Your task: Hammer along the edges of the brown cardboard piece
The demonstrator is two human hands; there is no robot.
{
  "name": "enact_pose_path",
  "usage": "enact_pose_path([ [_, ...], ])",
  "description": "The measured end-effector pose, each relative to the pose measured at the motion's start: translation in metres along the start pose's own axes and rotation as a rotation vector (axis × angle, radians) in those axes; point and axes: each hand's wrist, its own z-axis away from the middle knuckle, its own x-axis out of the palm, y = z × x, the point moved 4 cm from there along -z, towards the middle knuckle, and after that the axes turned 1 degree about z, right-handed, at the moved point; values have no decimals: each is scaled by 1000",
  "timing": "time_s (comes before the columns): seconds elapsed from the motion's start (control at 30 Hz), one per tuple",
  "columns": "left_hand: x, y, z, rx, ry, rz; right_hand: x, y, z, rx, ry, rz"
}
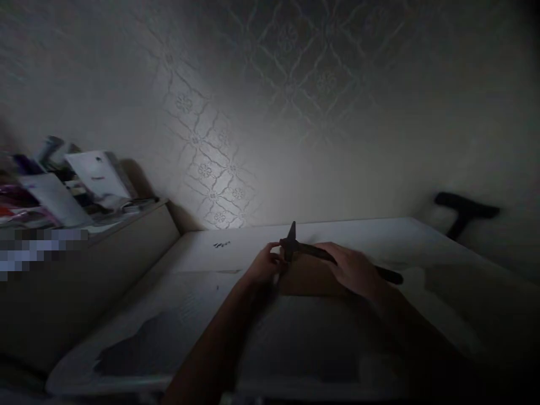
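Observation:
My right hand (356,267) is wrapped round the dark handle of a hammer (314,250). The handle's black end sticks out to the right behind the hand. The hammer's head has its pointed end up and its other end down over the left part of a brown board (312,278), which looks wooden. Close to the head's left side is my left hand (265,262), with thumb and finger bent together in a pinch at the board's left edge. Whatever lies between those fingertips is hidden by the hammer head and the dim light.
The board lies on a white table (253,236) against a patterned wall. Several small dark pieces, perhaps nails (221,244), lie at the back left. On the left stands a cabinet (139,247) with a white box (99,174) and clutter. A black T-shaped object (466,208) stands at right.

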Motion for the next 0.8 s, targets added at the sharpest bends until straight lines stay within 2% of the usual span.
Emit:
enact_pose_path([
  [0.47, 1, -1, 0, 20, -18, 13, 1, 2, 1, 11, 33, -10],
  [0.8, 0, 6, 0, 74, 30, -186, 3, 0, 1, 10, -10, -35],
])
